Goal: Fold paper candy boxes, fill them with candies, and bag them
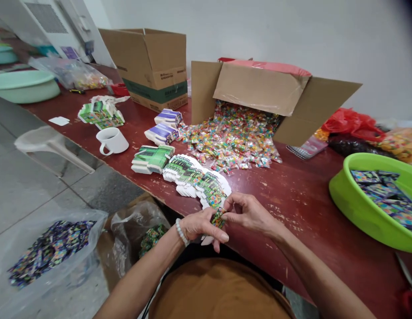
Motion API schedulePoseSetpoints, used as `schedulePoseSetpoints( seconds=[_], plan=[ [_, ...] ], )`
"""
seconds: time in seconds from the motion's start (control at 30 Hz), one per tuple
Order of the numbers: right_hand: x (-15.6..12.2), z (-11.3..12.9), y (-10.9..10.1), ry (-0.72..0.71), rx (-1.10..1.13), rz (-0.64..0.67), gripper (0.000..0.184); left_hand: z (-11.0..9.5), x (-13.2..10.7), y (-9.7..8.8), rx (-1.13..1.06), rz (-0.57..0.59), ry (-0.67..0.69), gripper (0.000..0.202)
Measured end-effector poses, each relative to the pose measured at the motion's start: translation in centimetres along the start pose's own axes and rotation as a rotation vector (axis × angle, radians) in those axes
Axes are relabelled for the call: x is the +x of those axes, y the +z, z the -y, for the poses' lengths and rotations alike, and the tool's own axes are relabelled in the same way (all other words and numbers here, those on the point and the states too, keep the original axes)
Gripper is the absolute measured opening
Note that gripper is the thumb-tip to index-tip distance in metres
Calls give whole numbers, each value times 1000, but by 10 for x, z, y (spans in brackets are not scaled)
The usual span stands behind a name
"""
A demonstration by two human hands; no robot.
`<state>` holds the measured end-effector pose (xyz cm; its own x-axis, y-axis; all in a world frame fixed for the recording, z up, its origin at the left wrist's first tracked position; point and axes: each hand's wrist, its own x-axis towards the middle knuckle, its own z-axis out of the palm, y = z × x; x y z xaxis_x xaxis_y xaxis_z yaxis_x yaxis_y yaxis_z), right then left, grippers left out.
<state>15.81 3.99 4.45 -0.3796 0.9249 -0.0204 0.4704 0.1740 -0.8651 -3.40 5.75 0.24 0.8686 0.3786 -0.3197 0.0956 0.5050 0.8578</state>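
Observation:
My left hand (206,225), a bead bracelet at its wrist, holds a small green printed packet (218,218) at the table's front edge. The fingers of my right hand (246,213) pinch together at the packet's upper end; whether they hold anything else there is hidden. Just beyond both hands lies a fanned row of flat green-and-white printed cartons (195,177). Behind them a pile of small clear candy bags (235,139) spills from a cardboard box (262,91) on its side.
Stacked green cartons (152,158), purple cartons (164,128) and a white mug (113,141) stand left. A lime-green basin (348,204) holding dark packets is right. Below left are a plastic bag of packets (52,250) and a white stool (42,135). Scissors (407,270) lie right.

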Motion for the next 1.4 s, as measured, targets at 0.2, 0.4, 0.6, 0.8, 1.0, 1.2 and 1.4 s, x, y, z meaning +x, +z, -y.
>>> schedulePoseSetpoints(
  seconds=[0.2, 0.4, 0.6, 0.8, 1.0, 1.2, 1.4],
  plan=[
    [-4, 11, 0, -68, -124, -2, 10, -8, -6, 4, -6, -35, -15, 32],
    [-10, 9, -4, -62, 30, 198, 7, -12, -9, 5, 62, -20, -32, 26],
    [-13, 0, 1, 4, 275, 278, 19, -11, -7, 12, 60, -31, -4, 23],
    [-10, -9, 18, 49, 388, -158, 37, -5, -3, 34, -8, -355, 106, 35],
    [-16, -15, 39, 115, 592, -74, 31, 9, 5, 54, -129, -548, 237, 46],
    [-15, -12, 28, 56, 514, -160, 25, 16, -4, 52, 1, -593, 378, 37],
    [-16, -13, 41, 39, 610, -284, 38, 19, 1, 58, -210, -667, 453, 41]
  ],
)
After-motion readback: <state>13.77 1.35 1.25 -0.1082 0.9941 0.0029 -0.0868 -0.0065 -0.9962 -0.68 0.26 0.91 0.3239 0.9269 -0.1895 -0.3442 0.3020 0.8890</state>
